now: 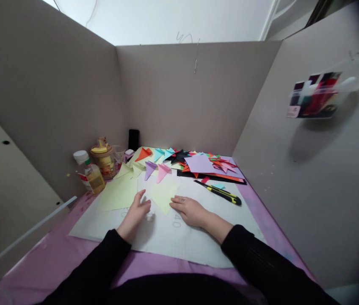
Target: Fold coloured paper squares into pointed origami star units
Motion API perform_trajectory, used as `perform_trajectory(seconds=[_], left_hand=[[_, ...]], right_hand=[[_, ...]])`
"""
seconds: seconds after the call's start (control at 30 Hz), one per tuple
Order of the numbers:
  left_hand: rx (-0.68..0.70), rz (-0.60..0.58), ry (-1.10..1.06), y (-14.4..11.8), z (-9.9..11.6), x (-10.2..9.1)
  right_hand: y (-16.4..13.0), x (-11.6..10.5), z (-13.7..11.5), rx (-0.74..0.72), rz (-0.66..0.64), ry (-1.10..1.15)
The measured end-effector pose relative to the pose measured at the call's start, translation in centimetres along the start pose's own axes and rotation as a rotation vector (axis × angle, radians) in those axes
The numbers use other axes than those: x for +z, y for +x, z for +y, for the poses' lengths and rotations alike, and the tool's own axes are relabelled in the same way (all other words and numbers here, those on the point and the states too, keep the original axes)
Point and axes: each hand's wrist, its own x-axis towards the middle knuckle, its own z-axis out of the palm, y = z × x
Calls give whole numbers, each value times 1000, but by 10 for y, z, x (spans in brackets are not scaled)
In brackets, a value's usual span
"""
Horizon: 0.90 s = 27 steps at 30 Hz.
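A pale yellow-green paper piece [164, 197] lies turned at an angle in front of me, on a large white sheet [179, 243]. Flat on the paper's right edge rest the outstretched fingers of my right hand [192, 211]. My left hand [136, 213] hovers or rests just left of that paper, thumb and fingers apart and holding nothing I can see. Beside its fingertips is a small white item [150, 216], too small to name. Larger pale green paper [118, 195] lies to the left. Folded purple [150, 169] and pink paper pieces [163, 172] stand just beyond.
A yellow-black utility knife [222, 192] lies to the right. Colourful folded papers [179, 156] and a lilac sheet [199, 164] line the back. At left stand a glue-like bottle [92, 176] and a brown jar [105, 163]; a black phone [133, 139] leans behind. Grey partitions [198, 97] enclose the table.
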Motion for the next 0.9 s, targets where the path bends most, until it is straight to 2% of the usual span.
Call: perform_trajectory(seconds=[0.1, 0.17, 0.2, 0.27, 0.43, 0.57, 0.67, 0.77, 0.9], left_hand=[[-245, -12, -323, 12, 5, -2], [-276, -26, -438, 19, 7, 0], [-249, -45, -450, 23, 8, 0], [-120, -110, -344, 31, 7, 1], [396, -194, 424, 51, 8, -7], [645, -244, 830, 49, 11, -19], [737, -259, 952, 40, 10, -28], [782, -295, 938, 34, 8, -36], [753, -499, 757, 42, 4, -41]], right_hand=[[-1, -1, 2, 5, 8, 19], [-1, -1, 2, 4, 14, 30], [-1, -2, 2, 1, 14, 34], [-1, -2, 2, -6, 12, 36], [-1, -4, 2, -18, -1, 40], [1, -8, 0, -27, -8, 41], [5, -13, -4, -26, -41, 15], [10, -17, -8, -52, -92, -19], [12, -17, -9, -118, -122, -38]])
